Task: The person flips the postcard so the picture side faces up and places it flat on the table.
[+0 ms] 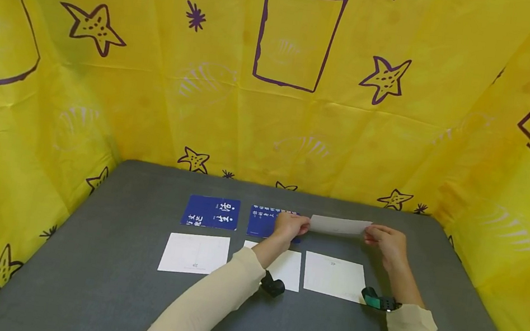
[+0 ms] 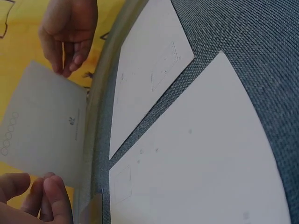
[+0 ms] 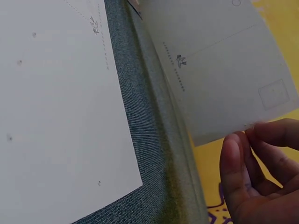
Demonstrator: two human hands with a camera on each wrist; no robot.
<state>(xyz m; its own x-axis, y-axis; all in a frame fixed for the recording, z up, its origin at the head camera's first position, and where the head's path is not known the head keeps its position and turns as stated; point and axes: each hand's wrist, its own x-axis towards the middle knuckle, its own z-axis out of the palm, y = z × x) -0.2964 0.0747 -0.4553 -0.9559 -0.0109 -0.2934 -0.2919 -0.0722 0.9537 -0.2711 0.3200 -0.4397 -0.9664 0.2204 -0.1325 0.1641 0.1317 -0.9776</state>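
A postcard (image 1: 339, 226) is pinched at both short ends, its pale back facing me and raised off the table at the back right. My left hand (image 1: 290, 228) holds its left end, in front of a blue card (image 1: 262, 224) with white writing. On the other end is my right hand (image 1: 390, 245), thumb and fingertips gripping the edge. In the right wrist view the postcard (image 3: 224, 65) shows a small bird print, a dotted line and a stamp box. The front of the held card is hidden.
Another blue card (image 1: 211, 213) lies at the back left. In the nearer row are three white cards: left (image 1: 194, 253), middle (image 1: 288, 268), partly under my left arm, and right (image 1: 335, 276). Yellow patterned cloth (image 1: 272, 115) walls in the grey table (image 1: 116, 280).
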